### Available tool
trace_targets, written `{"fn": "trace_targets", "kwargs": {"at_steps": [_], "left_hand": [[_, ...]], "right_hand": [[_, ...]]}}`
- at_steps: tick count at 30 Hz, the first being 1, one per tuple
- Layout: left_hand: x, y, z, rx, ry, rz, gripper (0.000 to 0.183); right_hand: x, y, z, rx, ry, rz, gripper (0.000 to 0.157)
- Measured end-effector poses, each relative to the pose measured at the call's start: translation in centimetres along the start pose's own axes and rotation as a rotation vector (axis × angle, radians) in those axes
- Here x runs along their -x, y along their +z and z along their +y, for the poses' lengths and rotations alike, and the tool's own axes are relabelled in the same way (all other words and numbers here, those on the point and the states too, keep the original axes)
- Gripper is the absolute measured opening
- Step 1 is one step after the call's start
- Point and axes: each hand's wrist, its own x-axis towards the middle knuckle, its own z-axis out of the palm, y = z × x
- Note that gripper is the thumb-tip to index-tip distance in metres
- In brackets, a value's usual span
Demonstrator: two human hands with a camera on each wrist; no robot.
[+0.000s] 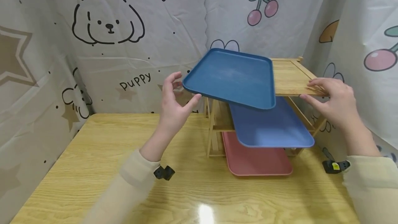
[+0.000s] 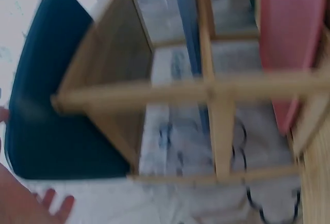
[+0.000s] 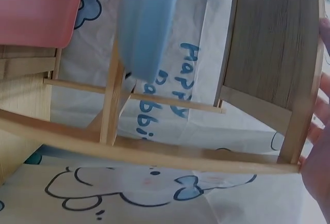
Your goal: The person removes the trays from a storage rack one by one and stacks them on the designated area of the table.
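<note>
A dark blue tray (image 1: 233, 77) lies skewed on the top board of a wooden rack (image 1: 292, 77), its left part jutting past the side. Beside the tray's near left corner is my left hand (image 1: 175, 104), fingers spread and thumb close to the rim; whether it touches is unclear. The left wrist view shows the overhanging tray (image 2: 51, 100) and part of that hand (image 2: 26, 203). My right hand (image 1: 337, 101) grips the board's right front corner, fingertips above and thumb at the edge. In the right wrist view, this hand (image 3: 317, 167) is partly out of frame.
On the middle level, a lighter blue tray (image 1: 270, 127) sticks out toward me. A pink tray (image 1: 259, 161) is at the bottom, also projecting forward. The rack stands on a wooden table (image 1: 124, 155), with printed cloth (image 1: 174, 20) behind and at both sides.
</note>
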Motion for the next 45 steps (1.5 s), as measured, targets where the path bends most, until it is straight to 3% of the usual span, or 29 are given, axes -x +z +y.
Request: {"fn": "trace_targets", "kwargs": {"at_steps": [4, 7, 13, 21, 28, 33, 38, 42, 45], "left_hand": [[0.9, 1.6, 2.7, 0.191, -0.228, 0.045, 0.084], [1.4, 2.8, 4.7, 0.303, -0.323, 0.083, 0.09], [2.0, 5.3, 6.5, 0.466, -0.346, 0.206, 0.098], [2.2, 7.7, 5.4, 0.52, -0.351, 0.312, 0.101], [1.5, 5.7, 7.6, 0.558, -0.383, 0.332, 0.095], [0.8, 4.0, 6.8, 0.561, -0.419, 0.367, 0.095], [0.4, 2.6, 5.6, 0.644, -0.469, 0.414, 0.093], [0.6, 2.4, 5.5, 0.728, -0.5, 0.422, 0.093], [1.0, 3.1, 5.9, 0.78, -0.533, 0.386, 0.096]], "right_hand": [[-0.1, 0.5, -0.4, -0.027, -0.002, -0.015, 0.037], [-0.1, 1.0, -0.4, -0.025, -0.001, -0.019, 0.032], [-0.2, 1.3, -0.4, 0.037, -0.004, -0.014, 0.033], [0.0, 1.6, -0.8, 0.076, 0.004, -0.027, 0.037], [0.1, 1.8, -0.8, 0.078, 0.001, -0.015, 0.039], [0.3, 1.9, -0.6, 0.084, -0.013, 0.006, 0.037], [0.4, 1.9, -0.5, 0.093, -0.022, 0.022, 0.04], [0.2, 2.0, -0.6, 0.084, -0.035, 0.039, 0.041], [-0.1, 2.1, -0.8, 0.077, -0.042, 0.047, 0.043]]}}
